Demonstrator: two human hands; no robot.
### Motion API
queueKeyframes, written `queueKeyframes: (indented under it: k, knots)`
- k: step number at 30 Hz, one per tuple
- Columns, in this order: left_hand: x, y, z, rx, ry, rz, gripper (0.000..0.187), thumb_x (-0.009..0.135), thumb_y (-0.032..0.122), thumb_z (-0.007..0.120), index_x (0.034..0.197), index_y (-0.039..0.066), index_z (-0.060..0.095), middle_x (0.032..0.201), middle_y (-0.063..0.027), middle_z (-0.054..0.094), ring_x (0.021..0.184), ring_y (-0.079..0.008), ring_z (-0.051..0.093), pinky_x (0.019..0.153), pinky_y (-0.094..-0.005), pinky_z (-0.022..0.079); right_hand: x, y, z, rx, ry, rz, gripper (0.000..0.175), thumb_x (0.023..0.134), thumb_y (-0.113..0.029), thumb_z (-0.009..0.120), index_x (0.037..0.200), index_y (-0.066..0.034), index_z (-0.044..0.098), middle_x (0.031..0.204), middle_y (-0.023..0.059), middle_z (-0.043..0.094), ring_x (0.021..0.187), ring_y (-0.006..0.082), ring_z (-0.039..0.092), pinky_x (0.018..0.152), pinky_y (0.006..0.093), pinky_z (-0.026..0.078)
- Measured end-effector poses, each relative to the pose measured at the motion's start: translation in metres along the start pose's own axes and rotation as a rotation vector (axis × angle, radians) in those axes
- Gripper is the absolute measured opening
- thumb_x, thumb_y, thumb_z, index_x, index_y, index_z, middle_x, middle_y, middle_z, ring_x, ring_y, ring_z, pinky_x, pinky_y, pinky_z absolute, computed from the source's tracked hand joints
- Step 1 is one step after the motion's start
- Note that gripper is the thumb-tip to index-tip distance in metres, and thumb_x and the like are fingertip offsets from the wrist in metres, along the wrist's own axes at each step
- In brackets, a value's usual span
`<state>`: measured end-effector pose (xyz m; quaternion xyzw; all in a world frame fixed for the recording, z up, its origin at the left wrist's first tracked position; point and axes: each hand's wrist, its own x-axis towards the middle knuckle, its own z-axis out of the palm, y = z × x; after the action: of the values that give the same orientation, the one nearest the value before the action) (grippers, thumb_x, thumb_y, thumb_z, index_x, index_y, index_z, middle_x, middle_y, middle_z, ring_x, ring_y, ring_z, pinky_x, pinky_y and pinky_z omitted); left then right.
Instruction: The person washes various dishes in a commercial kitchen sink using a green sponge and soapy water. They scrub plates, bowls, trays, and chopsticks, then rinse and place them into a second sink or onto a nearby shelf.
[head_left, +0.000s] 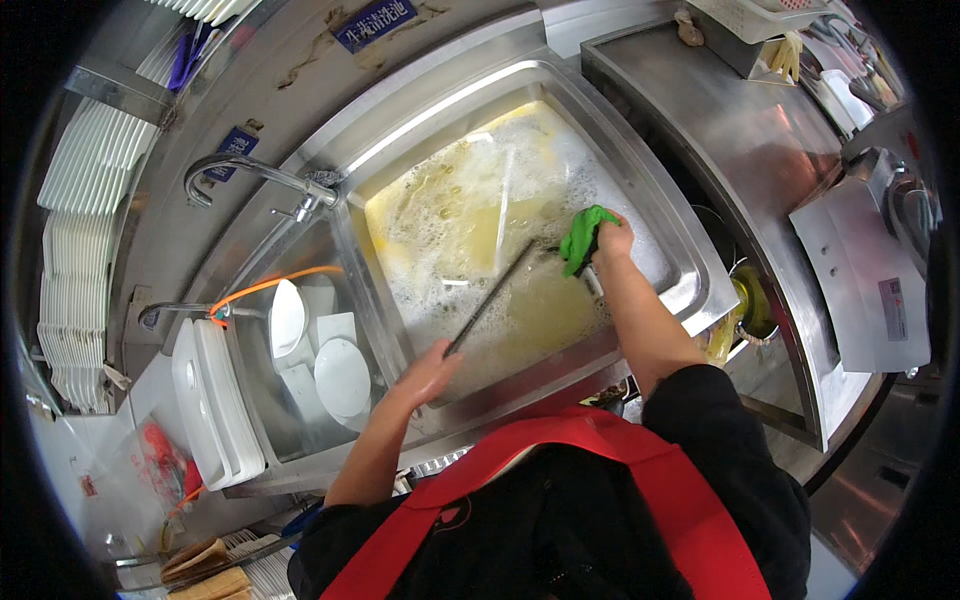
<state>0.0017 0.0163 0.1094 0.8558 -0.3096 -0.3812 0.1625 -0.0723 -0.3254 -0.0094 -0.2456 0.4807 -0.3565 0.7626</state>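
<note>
My left hand is closed around one end of a thin dark rod, which slants up and right over the near part of a steel sink. Cloudy, yellowish, foamy water fills this sink. At the sink's right side, my right hand grips a bunched green cloth just above the foam. Something dark shows under the cloth, beside the rod's far end; whether it joins the rod, I cannot tell. A pale object lies partly in the water below the right hand.
White dishes lie in the smaller left basin, with white trays stacked upright beside it. A curved faucet reaches over from behind. An orange hose crosses the small basin's back. To the right stands a steel counter; stacked plates fill a left rack.
</note>
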Motion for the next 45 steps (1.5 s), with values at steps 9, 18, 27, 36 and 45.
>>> queueKeyframes:
  k: [9, 18, 27, 36, 45]
  knots:
    - [0.076, -0.004, 0.037, -0.863, 0.045, -0.159, 0.018, 0.093, 0.018, 0.051, 0.109, 0.008, 0.052, 0.068, 0.0019, 0.052, 0.054, -0.0093, 0.046, 0.051, -0.0256, 0.042, -0.084, 0.062, -0.026, -2.183, -1.036, -0.498, 0.054, 0.083, -0.017, 0.057, 0.133, -0.0123, 0.037, 0.131, 0.0231, 0.041, 0.121, 0.0416, 0.04, 0.091, 0.0527, 0.042]
    - [0.115, 0.018, 0.064, -0.993, 0.169, -0.239, 0.025, 0.096, 0.033, 0.043, 0.093, 0.009, 0.048, 0.066, -0.0024, 0.054, 0.044, -0.0083, 0.039, 0.037, -0.0236, 0.027, -0.07, 0.041, -0.018, -1.173, -0.907, 0.262, 0.028, 0.089, -0.018, 0.057, 0.114, -0.0067, 0.058, 0.104, 0.0059, 0.064, 0.092, 0.0209, 0.062, 0.079, 0.0383, 0.049]
    - [0.101, 0.072, 0.065, -0.994, -0.064, -0.226, 0.025, 0.098, 0.032, 0.033, 0.09, 0.012, 0.047, 0.053, 0.0007, 0.039, 0.038, -0.0099, 0.033, 0.034, -0.0263, 0.024, -0.119, 0.061, 0.009, -0.256, -0.547, 0.127, 0.022, 0.08, 0.006, 0.062, 0.095, -0.0104, 0.058, 0.088, 0.0036, 0.059, 0.081, 0.0157, 0.057, 0.067, 0.0313, 0.048]
    - [0.054, 0.07, 0.038, -0.814, -0.276, -0.116, 0.031, 0.098, 0.04, 0.035, 0.086, 0.013, 0.041, 0.056, 0.0051, 0.03, 0.041, -0.0067, 0.023, 0.036, -0.0248, 0.017, -0.095, 0.033, 0.033, 0.023, -0.208, 0.168, 0.023, 0.079, 0.013, 0.054, 0.094, -0.0032, 0.054, 0.082, 0.0138, 0.06, 0.064, 0.0261, 0.06, 0.053, 0.036, 0.051]
    - [0.007, 0.051, -0.006, -0.48, -0.17, -0.06, 0.029, 0.097, 0.033, 0.039, 0.084, 0.009, 0.047, 0.061, 0.0032, 0.041, 0.052, -0.01, 0.038, 0.048, -0.0269, 0.034, -0.056, 0.02, 0.048, 0.039, -0.138, 0.113, 0.027, 0.08, 0.012, 0.053, 0.101, -0.0035, 0.049, 0.084, 0.0164, 0.06, 0.064, 0.0292, 0.062, 0.057, 0.039, 0.053]
